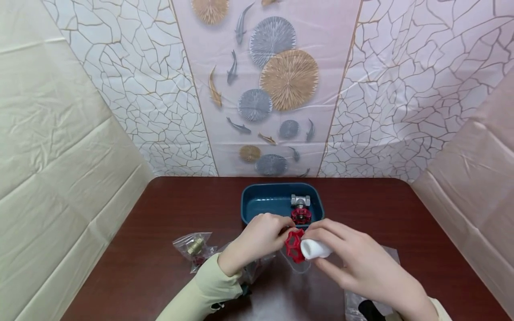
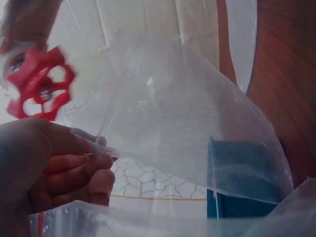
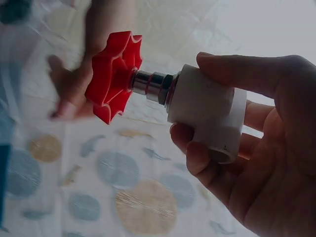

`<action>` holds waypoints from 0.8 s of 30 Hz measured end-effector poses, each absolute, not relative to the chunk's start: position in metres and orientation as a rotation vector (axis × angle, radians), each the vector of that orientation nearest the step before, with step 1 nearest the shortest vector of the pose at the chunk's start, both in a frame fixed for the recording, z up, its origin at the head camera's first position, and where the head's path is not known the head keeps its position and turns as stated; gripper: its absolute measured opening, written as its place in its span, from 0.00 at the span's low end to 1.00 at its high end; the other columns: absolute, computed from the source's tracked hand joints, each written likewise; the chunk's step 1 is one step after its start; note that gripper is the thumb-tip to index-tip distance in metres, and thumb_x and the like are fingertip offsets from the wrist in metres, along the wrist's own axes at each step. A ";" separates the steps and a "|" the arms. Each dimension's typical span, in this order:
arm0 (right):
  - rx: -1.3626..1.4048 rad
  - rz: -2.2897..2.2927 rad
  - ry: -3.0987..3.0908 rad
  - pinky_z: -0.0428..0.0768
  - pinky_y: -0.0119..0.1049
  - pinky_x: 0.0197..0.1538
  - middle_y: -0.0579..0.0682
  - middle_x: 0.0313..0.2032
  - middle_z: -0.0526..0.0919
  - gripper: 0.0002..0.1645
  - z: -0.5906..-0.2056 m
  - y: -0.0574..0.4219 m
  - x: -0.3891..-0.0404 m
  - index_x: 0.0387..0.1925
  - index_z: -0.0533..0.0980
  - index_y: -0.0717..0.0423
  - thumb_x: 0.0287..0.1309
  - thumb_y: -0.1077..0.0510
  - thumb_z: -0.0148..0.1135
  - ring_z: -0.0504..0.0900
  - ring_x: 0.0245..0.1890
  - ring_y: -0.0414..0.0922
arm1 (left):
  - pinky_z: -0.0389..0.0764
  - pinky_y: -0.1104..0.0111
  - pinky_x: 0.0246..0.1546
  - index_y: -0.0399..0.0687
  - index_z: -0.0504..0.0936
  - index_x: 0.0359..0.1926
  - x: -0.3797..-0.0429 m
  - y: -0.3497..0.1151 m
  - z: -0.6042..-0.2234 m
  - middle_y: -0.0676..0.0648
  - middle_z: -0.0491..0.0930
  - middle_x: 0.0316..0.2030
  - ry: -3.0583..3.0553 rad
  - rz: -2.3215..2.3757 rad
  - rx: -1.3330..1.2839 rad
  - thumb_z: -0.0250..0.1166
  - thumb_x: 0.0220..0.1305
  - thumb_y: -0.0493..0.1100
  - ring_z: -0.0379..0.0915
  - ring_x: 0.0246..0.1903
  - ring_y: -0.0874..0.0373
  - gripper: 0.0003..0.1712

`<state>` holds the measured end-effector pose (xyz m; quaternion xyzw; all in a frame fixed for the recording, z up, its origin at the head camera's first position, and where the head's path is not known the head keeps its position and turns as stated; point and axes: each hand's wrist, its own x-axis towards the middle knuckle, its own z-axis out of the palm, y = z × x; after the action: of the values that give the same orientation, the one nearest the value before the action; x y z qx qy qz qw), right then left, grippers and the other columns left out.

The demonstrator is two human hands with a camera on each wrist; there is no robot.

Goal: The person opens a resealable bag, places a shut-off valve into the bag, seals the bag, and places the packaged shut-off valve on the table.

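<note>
My right hand (image 1: 357,261) grips a white plastic stop valve (image 3: 205,106) by its body. The valve's red handwheel (image 3: 112,76) points toward the left hand, and a shiny metal stem joins it to the body. My left hand (image 1: 267,234) pinches the edge of a clear zip bag (image 2: 163,108) between thumb and fingers. In the left wrist view the bag hangs spread out, and nothing shows inside it. Just beyond both hands stands a dark blue basin (image 1: 257,186). Inside it, at the right, lies a metal valve (image 1: 300,203) with a red handwheel.
Left of the left forearm lies a clear bag (image 1: 202,238) with a brass fitting (image 1: 195,246) in it. More clear plastic (image 1: 353,303) lies under the right wrist. Behind the dark wooden table (image 1: 192,200) hangs a patterned cloth (image 1: 225,147).
</note>
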<state>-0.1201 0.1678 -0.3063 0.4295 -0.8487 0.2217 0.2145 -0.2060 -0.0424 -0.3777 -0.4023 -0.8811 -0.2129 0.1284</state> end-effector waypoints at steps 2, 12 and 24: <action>1.167 0.628 -2.405 0.77 0.33 0.37 0.35 0.45 0.73 0.25 -0.315 0.166 -0.119 0.48 0.73 0.40 0.45 0.55 0.70 0.74 0.40 0.33 | 0.65 0.82 0.18 0.52 0.84 0.36 -0.205 -0.042 -0.377 0.59 0.78 0.25 -2.570 -0.599 -1.164 0.61 0.63 0.47 0.64 0.17 0.75 0.08; 1.087 0.585 -2.519 0.76 0.34 0.33 0.32 0.42 0.73 0.24 -0.340 0.160 -0.123 0.46 0.73 0.38 0.45 0.53 0.70 0.73 0.34 0.30 | 0.65 0.82 0.18 0.50 0.83 0.36 -0.204 -0.043 -0.379 0.59 0.77 0.23 -2.586 -0.658 -1.187 0.57 0.66 0.47 0.62 0.15 0.76 0.10; 0.989 0.465 -2.572 0.78 0.34 0.34 0.36 0.41 0.74 0.24 -0.357 0.153 -0.126 0.44 0.74 0.43 0.42 0.53 0.72 0.73 0.36 0.33 | 0.64 0.81 0.19 0.49 0.82 0.31 -0.201 -0.039 -0.376 0.59 0.72 0.19 -2.601 -0.587 -1.236 0.60 0.64 0.45 0.62 0.16 0.72 0.08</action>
<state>-0.1264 0.1533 -0.3574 0.3487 -0.9065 0.1639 0.1728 -0.2011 -0.0386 -0.3759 -0.4184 -0.8805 -0.1987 0.1010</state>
